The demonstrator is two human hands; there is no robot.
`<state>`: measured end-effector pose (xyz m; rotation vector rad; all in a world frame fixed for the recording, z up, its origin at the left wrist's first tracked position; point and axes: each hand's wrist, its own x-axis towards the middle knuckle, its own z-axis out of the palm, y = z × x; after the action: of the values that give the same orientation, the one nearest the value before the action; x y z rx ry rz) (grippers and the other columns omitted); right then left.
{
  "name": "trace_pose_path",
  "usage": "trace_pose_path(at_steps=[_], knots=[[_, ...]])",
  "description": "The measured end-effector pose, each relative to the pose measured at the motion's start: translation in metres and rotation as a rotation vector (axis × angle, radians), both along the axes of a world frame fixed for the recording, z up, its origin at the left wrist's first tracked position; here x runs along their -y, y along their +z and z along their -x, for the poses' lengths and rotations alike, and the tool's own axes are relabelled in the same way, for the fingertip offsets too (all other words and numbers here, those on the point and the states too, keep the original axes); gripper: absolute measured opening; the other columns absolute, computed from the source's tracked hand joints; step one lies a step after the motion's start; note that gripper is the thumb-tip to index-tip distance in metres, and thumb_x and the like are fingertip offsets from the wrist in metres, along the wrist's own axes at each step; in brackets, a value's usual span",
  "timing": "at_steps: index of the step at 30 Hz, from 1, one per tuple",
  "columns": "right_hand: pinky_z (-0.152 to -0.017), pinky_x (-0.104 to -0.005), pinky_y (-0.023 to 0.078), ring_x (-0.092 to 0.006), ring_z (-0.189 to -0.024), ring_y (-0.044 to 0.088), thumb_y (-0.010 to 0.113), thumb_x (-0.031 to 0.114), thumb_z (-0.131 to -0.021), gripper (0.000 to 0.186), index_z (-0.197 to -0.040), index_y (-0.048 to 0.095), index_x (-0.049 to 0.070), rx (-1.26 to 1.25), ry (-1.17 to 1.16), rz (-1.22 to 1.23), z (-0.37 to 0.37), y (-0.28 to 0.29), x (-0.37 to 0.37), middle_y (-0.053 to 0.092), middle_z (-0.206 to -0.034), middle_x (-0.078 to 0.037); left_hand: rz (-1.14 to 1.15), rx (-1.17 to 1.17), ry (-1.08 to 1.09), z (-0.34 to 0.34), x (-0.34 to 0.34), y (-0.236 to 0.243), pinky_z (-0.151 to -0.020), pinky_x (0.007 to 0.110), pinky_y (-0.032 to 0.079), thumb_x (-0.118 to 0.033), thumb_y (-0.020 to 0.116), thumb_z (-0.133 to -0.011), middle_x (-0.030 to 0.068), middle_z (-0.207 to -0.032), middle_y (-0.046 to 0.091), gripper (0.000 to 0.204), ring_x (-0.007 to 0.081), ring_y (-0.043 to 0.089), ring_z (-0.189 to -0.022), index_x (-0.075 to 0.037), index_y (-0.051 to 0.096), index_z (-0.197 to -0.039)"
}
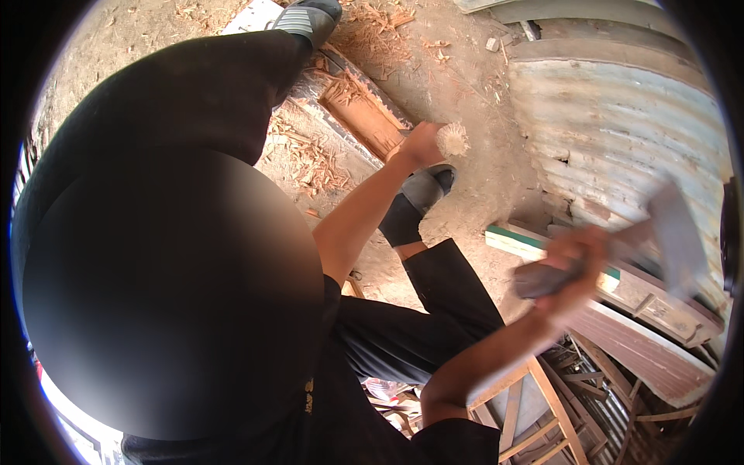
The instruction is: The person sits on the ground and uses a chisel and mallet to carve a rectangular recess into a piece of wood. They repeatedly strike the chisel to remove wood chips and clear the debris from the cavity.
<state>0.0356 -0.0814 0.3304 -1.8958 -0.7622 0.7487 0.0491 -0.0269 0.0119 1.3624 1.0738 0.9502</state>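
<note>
My left hand [422, 145] is closed round a chisel, whose pale, frayed wooden butt [453, 141] sticks out past the fist; its blade is hidden. Under that hand lies a worn wooden board [364, 120] with a long reddish-brown recess and curled shavings in it. Off to the right, my right hand [573, 263] grips the dark handle of a hatchet, raised clear of the chisel. The hatchet's broad grey head [676, 236] is smeared by motion.
Wood shavings [306, 159] litter the dirt floor around my shoes [425, 191]. Corrugated metal sheeting [620, 128] stands at the right. Below it lean painted planks [647, 353], and a wooden frame [554, 407] sits near the lower edge. A dark blurred shape covers the left.
</note>
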Motion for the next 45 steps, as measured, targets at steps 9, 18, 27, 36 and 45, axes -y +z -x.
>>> trace_pose_path(at_steps=[9,18,27,36,45], knots=[[-0.069,-0.0290,0.032,-0.0171,-0.078,0.036,0.046,0.022,-0.088,0.024,-0.096,0.031,0.006,0.344,-0.057,-0.234,-0.068,-0.108,0.017,0.037,-0.086,-0.008,0.034,0.032,-0.013,-0.017,0.005,-0.010,-0.087,0.039,0.043,-0.022,0.076,-0.053,0.0214,-0.100,0.060,0.064,0.0365,0.053,-0.099,-0.006,0.058,-0.112],[-0.046,-0.0240,0.035,-0.0119,-0.049,0.045,0.056,0.020,-0.085,0.021,-0.073,0.047,0.006,-0.622,-0.073,0.529,-0.046,-0.096,0.092,0.048,-0.060,-0.003,0.033,0.181,-0.033,-0.042,0.008,-0.069,-0.086,0.040,0.043,-0.022,0.079,-0.048,0.0211,-0.094,0.060,0.062,0.0386,0.053,-0.095,-0.003,0.060,-0.104],[-0.035,-0.0247,0.037,-0.0084,-0.038,0.037,0.041,0.022,-0.094,0.022,-0.082,0.039,0.004,-0.526,-0.108,-0.095,-0.106,0.028,0.138,0.038,-0.058,-0.002,-0.056,0.295,-0.222,-0.012,-0.011,-0.041,-0.071,0.029,0.049,-0.012,0.078,-0.058,0.0103,-0.083,0.065,0.038,0.0190,0.062,-0.076,0.000,0.061,-0.089],[-0.024,-0.0233,0.033,-0.0090,-0.029,0.036,0.039,0.011,-0.094,0.018,-0.079,0.031,0.005,-1.255,0.095,-0.610,-0.163,0.029,0.174,0.039,-0.054,-0.004,-0.430,0.160,-0.073,0.008,-0.008,0.016,-0.075,0.031,0.050,-0.014,0.081,-0.063,0.0120,-0.100,0.056,0.056,0.0199,0.057,-0.092,-0.002,0.048,-0.106],[-0.025,-0.0242,0.034,-0.0097,-0.030,0.038,0.047,0.008,-0.091,0.022,-0.074,0.034,0.005,-1.171,-0.277,-0.580,-0.176,0.037,0.230,0.039,-0.051,-0.006,-0.657,-0.444,-0.254,-0.004,-0.027,0.041,-0.055,0.033,0.050,-0.020,0.070,-0.068,0.0095,-0.075,0.061,0.023,0.0229,0.060,-0.058,-0.004,0.064,-0.083]])
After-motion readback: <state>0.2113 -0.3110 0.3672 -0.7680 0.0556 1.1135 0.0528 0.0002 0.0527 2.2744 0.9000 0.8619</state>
